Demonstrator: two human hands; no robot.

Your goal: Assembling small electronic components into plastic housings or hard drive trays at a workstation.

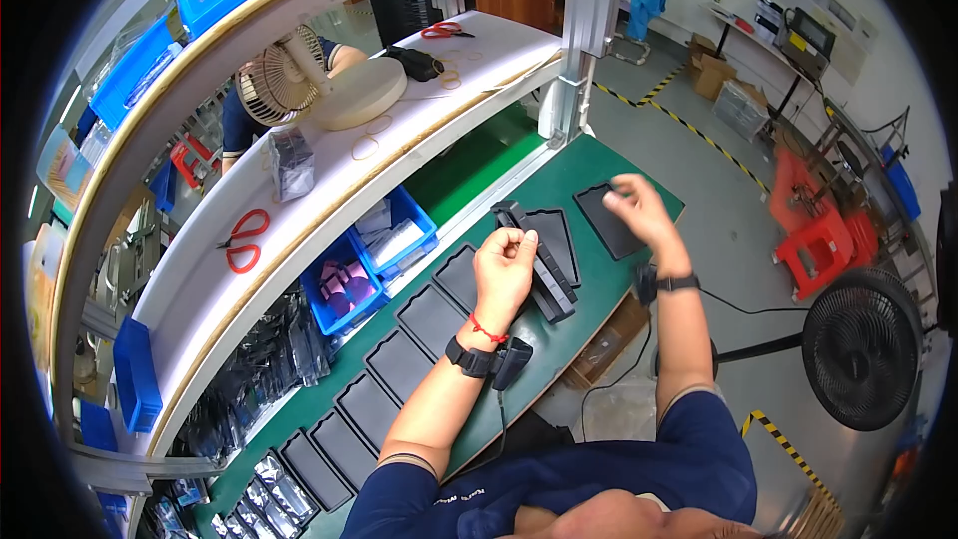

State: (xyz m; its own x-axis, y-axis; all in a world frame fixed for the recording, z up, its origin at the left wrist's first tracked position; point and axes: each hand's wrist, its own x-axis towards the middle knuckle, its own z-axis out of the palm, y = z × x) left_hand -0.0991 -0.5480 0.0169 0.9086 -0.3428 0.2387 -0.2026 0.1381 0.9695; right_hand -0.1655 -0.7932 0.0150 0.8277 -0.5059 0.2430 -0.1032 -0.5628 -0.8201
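A: Whereabouts of black stack [552, 289]?
B: In left hand [502, 271], pinched by thumb and fingers along its far half, over green surface [584, 160]; can't tell if resting on it
A: Long axis?
B: Far-left to near-right, tilted
A: And right hand [647, 212]?
B: Well apart from left, farther right, fingers bent at far end of flat tray [604, 225]; blurred, can't tell if gripping
A: Nearer to stack?
B: Left, touching; from right hand, look left and slightly bodyward
A: Materials?
B: Matte black, probably plastic; shallow rectangles, raised rims, rounded corners; same for row of trays [399, 364] leftward, then crinkly shiny silver packets [279, 487]
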